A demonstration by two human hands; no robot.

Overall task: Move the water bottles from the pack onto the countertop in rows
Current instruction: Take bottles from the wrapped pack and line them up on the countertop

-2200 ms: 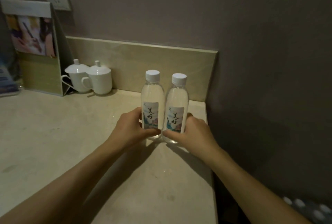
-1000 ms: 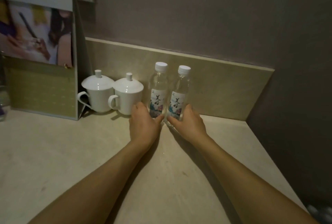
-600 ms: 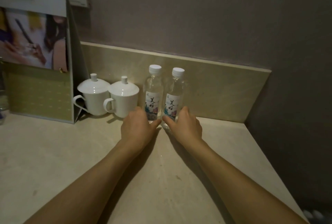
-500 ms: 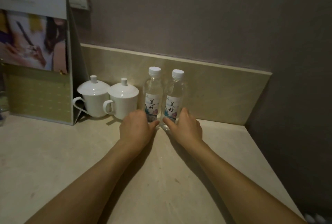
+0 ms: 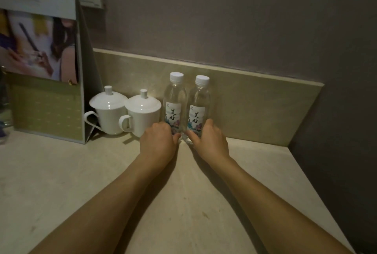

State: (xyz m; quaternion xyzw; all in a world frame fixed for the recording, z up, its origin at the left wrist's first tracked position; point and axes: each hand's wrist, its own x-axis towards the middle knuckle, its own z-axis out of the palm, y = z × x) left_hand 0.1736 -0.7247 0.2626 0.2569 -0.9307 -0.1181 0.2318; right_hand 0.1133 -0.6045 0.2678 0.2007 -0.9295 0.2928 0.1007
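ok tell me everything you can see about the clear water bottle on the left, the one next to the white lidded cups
The left clear plastic water bottle stands upright on the beige stone countertop, close to the backsplash. It has a white screw cap and a white label with dark characters above a blue and pink picture. It looks full. The left hand grips its base. The second matching bottle stands right beside it, a white lidded cup on its other side.

left bottle label (image 5: 173,114): 美好 | right bottle label (image 5: 196,116): 美好

Clear glossy plastic bottles (image 5: 186,103), glazed white cups (image 5: 124,115), matt stone countertop (image 5: 61,172)
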